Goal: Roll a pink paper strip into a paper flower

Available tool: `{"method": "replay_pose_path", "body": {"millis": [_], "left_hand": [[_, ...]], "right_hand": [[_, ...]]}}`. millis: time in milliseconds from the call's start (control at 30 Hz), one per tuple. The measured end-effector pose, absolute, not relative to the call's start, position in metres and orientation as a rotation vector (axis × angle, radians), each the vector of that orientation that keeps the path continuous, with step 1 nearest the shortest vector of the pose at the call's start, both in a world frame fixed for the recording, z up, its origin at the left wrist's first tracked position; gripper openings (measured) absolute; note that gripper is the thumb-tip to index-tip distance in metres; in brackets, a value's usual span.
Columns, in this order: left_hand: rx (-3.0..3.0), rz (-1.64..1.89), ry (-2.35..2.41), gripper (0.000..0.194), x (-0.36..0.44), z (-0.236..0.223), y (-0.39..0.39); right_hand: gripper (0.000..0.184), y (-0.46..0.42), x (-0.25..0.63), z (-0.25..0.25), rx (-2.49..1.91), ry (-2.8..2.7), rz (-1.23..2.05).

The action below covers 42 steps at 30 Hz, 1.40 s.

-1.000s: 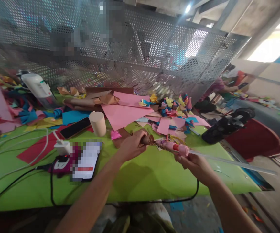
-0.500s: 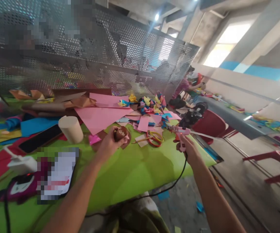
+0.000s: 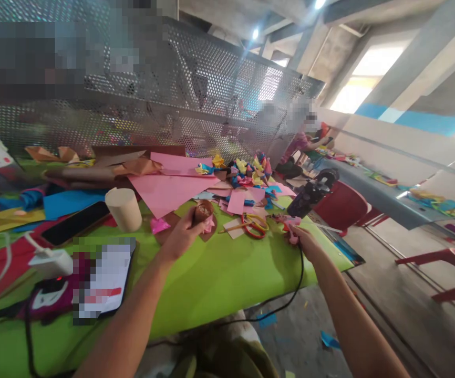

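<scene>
Glue gun (image 3: 292,238) is now lower, at the right end of the green table (image 3: 219,278), so work on the brown piece (image 3: 204,211) seems paused. The right hand (image 3: 307,242) touches the gun; how closed, I cannot tell. The left hand (image 3: 185,235), half closed, holds the brown piece.

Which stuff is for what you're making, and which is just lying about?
Seems part of the job:
- brown rounded piece, in the left grip
- pink glue gun, at the right grip

Probably just lying about:
- lit phone
- dark phone
- white plug
- cream cylinder
</scene>
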State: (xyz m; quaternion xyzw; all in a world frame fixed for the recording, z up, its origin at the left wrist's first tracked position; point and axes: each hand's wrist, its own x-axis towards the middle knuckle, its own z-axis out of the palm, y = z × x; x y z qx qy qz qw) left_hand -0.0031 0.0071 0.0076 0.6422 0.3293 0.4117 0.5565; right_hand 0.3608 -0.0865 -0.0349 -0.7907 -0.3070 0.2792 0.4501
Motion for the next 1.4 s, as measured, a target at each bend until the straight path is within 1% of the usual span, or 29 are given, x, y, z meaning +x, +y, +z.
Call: {"method": "replay_pose_path", "body": {"millis": [233, 267, 333, 400, 467, 533, 600, 633, 733, 767, 800, 867, 967, 1033, 1133, 1267, 1333, 1400], "left_hand": [[1.497, 1.08, 0.735, 0.036, -0.007, 0.006, 0.01], [1.494, 1.102, 0.754, 0.036, -0.008, 0.006, 0.011], [1.489, 1.151, 0.809, 0.034, -0.009, 0.006, 0.012], [1.49, 1.185, 0.868, 0.033, -0.011, 0.005, 0.013], [1.488, 1.201, 0.918, 0.033, -0.011, 0.003, 0.016], [1.481, 1.205, 0.958, 0.034, -0.012, 0.001, 0.019], [1.474, 1.199, 0.995, 0.034, -0.013, -0.003, 0.022], [1.478, 1.193, 1.013, 0.033, -0.014, -0.004, 0.023], [1.503, 1.191, 1.067, 0.031, -0.016, -0.008, 0.025], [1.509, 1.192, 1.079, 0.031, -0.016, -0.009, 0.026], [1.51, 1.191, 1.09, 0.033, -0.016, -0.01, 0.027], [1.508, 1.181, 1.113, 0.036, -0.017, -0.012, 0.028], [1.485, 1.175, 1.144, 0.037, -0.017, -0.016, 0.031], [1.436, 1.182, 1.129, 0.037, -0.016, -0.017, 0.031], [1.348, 1.154, 1.071, 0.037, -0.012, -0.014, 0.027], [1.322, 1.106, 1.033, 0.041, -0.003, -0.01, 0.017], [1.337, 1.095, 1.035, 0.042, 0.001, -0.01, 0.014], [1.338, 1.086, 1.04, 0.041, 0.005, -0.011, 0.012]], "right_hand": [[0.037, -0.095, 0.366, -0.017, -2.409, -0.898, 0.33], [0.036, -0.097, 0.363, -0.014, -2.469, -0.935, 0.245], [0.035, -0.098, 0.354, -0.008, -2.575, -1.101, -0.06], [0.036, -0.094, 0.34, -0.004, -2.465, -1.289, -0.205], [0.036, -0.084, 0.318, -0.002, -2.154, -1.522, -0.096], [0.03, -0.068, 0.289, -0.002, -1.807, -1.759, 0.093], [0.025, -0.048, 0.257, -0.004, -1.621, -1.938, 0.158], [0.031, -0.038, 0.241, -0.006, -1.553, -2.024, 0.164], [0.062, -0.009, 0.203, -0.014, -1.37, -2.236, 0.177], [0.066, -0.001, 0.195, -0.017, -1.328, -2.296, 0.17], [0.064, 0.007, 0.189, -0.02, -1.301, -2.351, 0.164], [0.05, 0.019, 0.184, -0.025, -1.278, -2.393, 0.2], [0.024, 0.032, 0.186, -0.029, -1.268, -2.173, 0.419], [0.013, 0.035, 0.189, -0.029, -1.248, -1.959, 0.552], [0.02, 0.033, 0.191, -0.027, -1.197, -1.791, 0.673], [0.032, 0.019, 0.184, -0.026, -1.028, -1.485, 1.007], [0.038, 0.012, 0.179, -0.026, -0.996, -1.389, 1.083], [0.041, 0.007, 0.176, -0.027, -1.012, -1.367, 1.093]]}}
